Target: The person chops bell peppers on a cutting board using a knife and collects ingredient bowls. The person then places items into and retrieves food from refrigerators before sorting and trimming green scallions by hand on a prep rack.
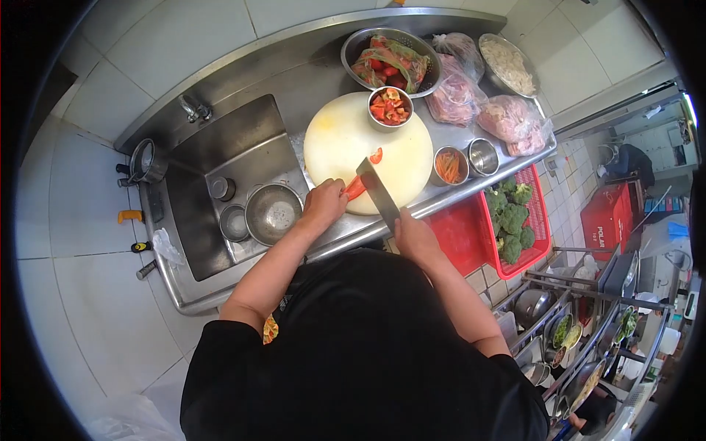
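My left hand (325, 203) is closed on a red pepper (356, 188), pressing it onto the round white cutting board (331, 140). My right hand (414, 237) grips the handle of a cleaver (379, 192), whose wide blade stands close against the pepper's far end. Just past the blade's tip lies a small cut piece of red pepper (376, 156). At the back of the board stands a metal bowl (382, 128) of chopped red pepper pieces (390, 106). The handle is mostly hidden inside my right hand.
On the left is a sink (198, 220) holding metal bowls (274, 213). Behind the board sits a colander (353, 44) with bagged red vegetables. To the right are carrot strips (448, 167), an inner metal cup (483, 157), bagged meat (456, 92), and broccoli (512, 219) in a red basket below.
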`<state>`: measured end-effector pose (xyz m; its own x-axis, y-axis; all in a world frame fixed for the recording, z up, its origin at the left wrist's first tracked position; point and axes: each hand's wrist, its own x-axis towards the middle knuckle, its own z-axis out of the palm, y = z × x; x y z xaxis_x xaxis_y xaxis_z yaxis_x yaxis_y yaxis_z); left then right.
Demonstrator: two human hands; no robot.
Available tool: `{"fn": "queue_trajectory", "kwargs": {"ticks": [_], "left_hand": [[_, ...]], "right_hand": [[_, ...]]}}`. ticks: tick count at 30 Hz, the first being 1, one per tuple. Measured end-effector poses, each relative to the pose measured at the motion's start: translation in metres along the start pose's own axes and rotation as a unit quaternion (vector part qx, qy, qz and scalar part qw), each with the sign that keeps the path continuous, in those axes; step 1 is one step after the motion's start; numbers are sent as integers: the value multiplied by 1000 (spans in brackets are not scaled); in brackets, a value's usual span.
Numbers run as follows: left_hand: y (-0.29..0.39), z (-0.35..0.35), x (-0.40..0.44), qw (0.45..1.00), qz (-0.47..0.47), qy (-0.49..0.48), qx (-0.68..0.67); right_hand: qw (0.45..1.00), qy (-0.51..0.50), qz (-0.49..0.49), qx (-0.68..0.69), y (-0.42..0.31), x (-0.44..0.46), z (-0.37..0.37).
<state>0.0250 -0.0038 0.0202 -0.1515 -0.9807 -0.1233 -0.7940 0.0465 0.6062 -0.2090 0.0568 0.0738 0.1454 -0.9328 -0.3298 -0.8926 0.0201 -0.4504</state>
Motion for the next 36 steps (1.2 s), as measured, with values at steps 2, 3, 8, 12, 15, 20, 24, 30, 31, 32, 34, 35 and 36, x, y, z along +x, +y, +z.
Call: {"fn": "queue_trajectory", "kwargs": {"ticks": [2,3,8,12,15,20,24,30,31,32,34,35,36], "left_hand": [[0,-3,1,1000,-4,7,5],[-2,-4,1,1000,3,10,11],[-14,-1,5,999,30,17,2],[-17,4,9,998,53,40,0],[-21,8,7,997,61,52,4],[-17,10,9,998,4,58,-2],[-15,16,8,997,13,57,-45],[-14,24,7,997,28,59,-46],[-14,24,7,996,35,64,-41],[-14,25,5,997,33,64,-43],[-13,22,6,996,40,68,-43],[-12,21,7,996,40,67,-43],[-10,18,6,997,34,61,-40]], "right_hand": [[1000,5,16,-19,0,0,-3],[1000,3,16,-19,-1,-1,-4],[998,49,-39,1,-17,-10,-21],[995,56,-77,-27,-12,-6,-14],[996,6,-54,-78,6,3,-1],[998,32,-2,-45,-6,-3,-13],[998,53,-29,4,-22,-6,-19],[1000,2,-3,11,8,6,10],[1000,9,-6,-1,7,5,4],[1000,16,-6,-12,6,1,0],[1000,24,-6,-5,-4,-4,-11],[999,33,-9,3,-9,-6,-16],[999,32,-9,3,-14,-8,-19]]}}
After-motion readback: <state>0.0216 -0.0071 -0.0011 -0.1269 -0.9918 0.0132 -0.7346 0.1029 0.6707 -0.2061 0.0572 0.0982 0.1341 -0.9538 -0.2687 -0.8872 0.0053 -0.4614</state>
